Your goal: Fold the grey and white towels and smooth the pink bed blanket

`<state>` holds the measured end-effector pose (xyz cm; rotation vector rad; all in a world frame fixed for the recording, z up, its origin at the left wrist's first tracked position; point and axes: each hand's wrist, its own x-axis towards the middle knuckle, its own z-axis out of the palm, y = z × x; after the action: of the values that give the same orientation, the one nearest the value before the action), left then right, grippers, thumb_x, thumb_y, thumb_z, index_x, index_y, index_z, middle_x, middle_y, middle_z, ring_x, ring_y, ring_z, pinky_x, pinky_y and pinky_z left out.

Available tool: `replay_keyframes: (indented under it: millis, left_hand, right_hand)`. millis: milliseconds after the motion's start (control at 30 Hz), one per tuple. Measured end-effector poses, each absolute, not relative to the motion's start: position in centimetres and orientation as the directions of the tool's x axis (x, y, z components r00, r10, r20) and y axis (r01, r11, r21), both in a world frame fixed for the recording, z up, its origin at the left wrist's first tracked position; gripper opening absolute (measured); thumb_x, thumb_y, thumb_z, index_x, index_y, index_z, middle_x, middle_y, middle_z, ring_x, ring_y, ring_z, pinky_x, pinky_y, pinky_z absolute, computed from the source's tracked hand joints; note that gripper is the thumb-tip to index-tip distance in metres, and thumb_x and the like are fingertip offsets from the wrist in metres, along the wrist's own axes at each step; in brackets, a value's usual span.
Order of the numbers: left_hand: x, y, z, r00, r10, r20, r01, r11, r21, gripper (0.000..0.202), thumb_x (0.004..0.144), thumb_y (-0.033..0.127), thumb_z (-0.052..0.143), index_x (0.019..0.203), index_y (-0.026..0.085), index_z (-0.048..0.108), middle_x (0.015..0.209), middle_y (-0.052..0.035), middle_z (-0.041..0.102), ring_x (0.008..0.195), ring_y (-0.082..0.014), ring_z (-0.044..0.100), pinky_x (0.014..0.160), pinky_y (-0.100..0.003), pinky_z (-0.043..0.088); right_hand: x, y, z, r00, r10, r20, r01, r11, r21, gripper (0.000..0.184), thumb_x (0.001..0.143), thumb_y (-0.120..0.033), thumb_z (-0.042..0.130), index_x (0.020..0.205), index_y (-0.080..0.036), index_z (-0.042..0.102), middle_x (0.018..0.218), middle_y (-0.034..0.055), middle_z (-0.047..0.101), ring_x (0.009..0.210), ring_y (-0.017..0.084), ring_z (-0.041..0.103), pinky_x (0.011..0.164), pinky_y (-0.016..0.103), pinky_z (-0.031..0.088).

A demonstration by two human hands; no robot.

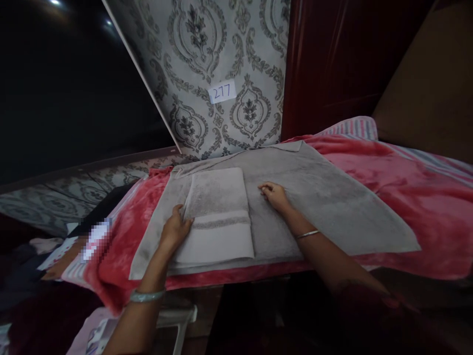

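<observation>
A folded light grey towel [218, 195] with a darker band lies on the left half of a larger grey cloth [328, 207] that is spread out. My left hand [174, 229] is at the folded towel's left edge, thumb and fingers apart, with the thumb touching its surface. To the right of the towel, my right hand [275, 195] is over the spread cloth. Its fingers are curled together, and nothing shows between them. Whether the right fingertips touch the cloth is hard to tell.
A red and pink blanket [428, 212] covers the table under the cloth. Behind stands a patterned wall [251, 39] bearing a paper label [222, 91] marked 277. A large dark screen [74, 93] is at the left, a dark red panel [332, 64] at the right.
</observation>
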<state>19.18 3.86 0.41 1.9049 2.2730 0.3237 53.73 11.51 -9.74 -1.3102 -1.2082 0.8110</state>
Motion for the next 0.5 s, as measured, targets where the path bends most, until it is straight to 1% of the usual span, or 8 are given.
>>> replay_keyframes:
  millis: [100, 200, 267, 333, 400, 433, 500]
  left_hand:
    - [19.8, 2.8, 0.2, -0.167, 0.986, 0.017, 0.974, 0.162, 0.159, 0.057, 0.095, 0.027, 0.047, 0.150, 0.018, 0.034, 0.132, -0.0185, 0.064, 0.121, -0.0316, 0.063, 0.097, -0.040, 0.048]
    - [20.6, 2.3, 0.4, -0.163, 0.987, -0.001, 0.985, 0.163, 0.064, 0.052, 0.097, 0.029, 0.041, 0.148, 0.017, 0.038, 0.137, -0.0204, 0.059, 0.117, -0.0335, 0.064, 0.095, -0.043, 0.049]
    - [20.7, 1.9, 0.7, -0.155, 0.986, 0.055, 0.988, 0.156, -0.004, 0.052, 0.097, 0.031, 0.042, 0.147, 0.016, 0.041, 0.136, -0.0211, 0.057, 0.112, -0.0350, 0.065, 0.091, -0.045, 0.051]
    - [20.8, 1.1, 0.9, -0.100, 0.979, 0.178, 0.991, 0.114, -0.066, 0.052, 0.095, 0.031, 0.045, 0.144, 0.014, 0.045, 0.137, -0.0222, 0.055, 0.115, -0.0373, 0.061, 0.091, -0.048, 0.051]
    - [21.0, -0.2, 0.7, 0.023, 0.958, 0.284, 0.996, 0.002, -0.089, 0.049, 0.094, 0.030, 0.046, 0.140, 0.011, 0.050, 0.141, -0.0229, 0.053, 0.126, -0.0385, 0.054, 0.100, -0.050, 0.047]
    - [21.3, -1.0, 0.3, 0.117, 0.943, 0.310, 0.992, -0.097, -0.080, 0.048, 0.095, 0.031, 0.046, 0.138, 0.011, 0.052, 0.143, -0.0223, 0.052, 0.132, -0.0375, 0.050, 0.106, -0.050, 0.044]
    - [22.5, -3.0, -1.1, 0.351, 0.882, 0.315, 0.933, -0.359, -0.033, 0.052, 0.094, 0.037, 0.049, 0.140, 0.013, 0.051, 0.149, -0.0191, 0.050, 0.141, -0.0340, 0.042, 0.116, -0.049, 0.035]
  right_hand:
    - [53.8, 11.6, -9.9, 0.241, 0.950, 0.197, 0.181, 0.155, -0.971, 0.028, 0.074, -0.034, 0.054, 0.089, -0.017, 0.071, 0.067, 0.0024, 0.065, 0.059, 0.015, 0.057, 0.052, 0.024, 0.045]
    - [53.9, 11.5, -9.8, 0.239, 0.947, 0.214, 0.179, 0.173, -0.968, 0.028, 0.074, -0.034, 0.054, 0.088, -0.017, 0.071, 0.067, 0.0022, 0.065, 0.056, 0.014, 0.055, 0.051, 0.023, 0.043]
    - [53.9, 11.4, -9.8, 0.236, 0.945, 0.225, 0.182, 0.184, -0.966, 0.028, 0.073, -0.035, 0.054, 0.087, -0.017, 0.071, 0.065, 0.0015, 0.065, 0.054, 0.013, 0.053, 0.050, 0.023, 0.042]
    - [54.0, 11.4, -9.7, 0.235, 0.944, 0.230, 0.184, 0.189, -0.964, 0.028, 0.073, -0.035, 0.055, 0.086, -0.017, 0.071, 0.063, 0.0006, 0.064, 0.051, 0.012, 0.051, 0.049, 0.022, 0.041]
    - [54.0, 11.4, -9.7, 0.237, 0.944, 0.230, 0.186, 0.188, -0.964, 0.028, 0.073, -0.035, 0.055, 0.086, -0.017, 0.071, 0.063, 0.0002, 0.063, 0.051, 0.012, 0.051, 0.048, 0.022, 0.040]
    - [54.0, 11.4, -9.7, 0.238, 0.944, 0.228, 0.187, 0.186, -0.965, 0.028, 0.073, -0.034, 0.054, 0.086, -0.017, 0.071, 0.062, 0.0002, 0.063, 0.051, 0.012, 0.051, 0.048, 0.022, 0.040]
    - [54.0, 11.4, -9.7, 0.240, 0.945, 0.222, 0.190, 0.179, -0.965, 0.028, 0.073, -0.033, 0.054, 0.087, -0.016, 0.072, 0.063, 0.0005, 0.064, 0.052, 0.012, 0.052, 0.049, 0.023, 0.040]
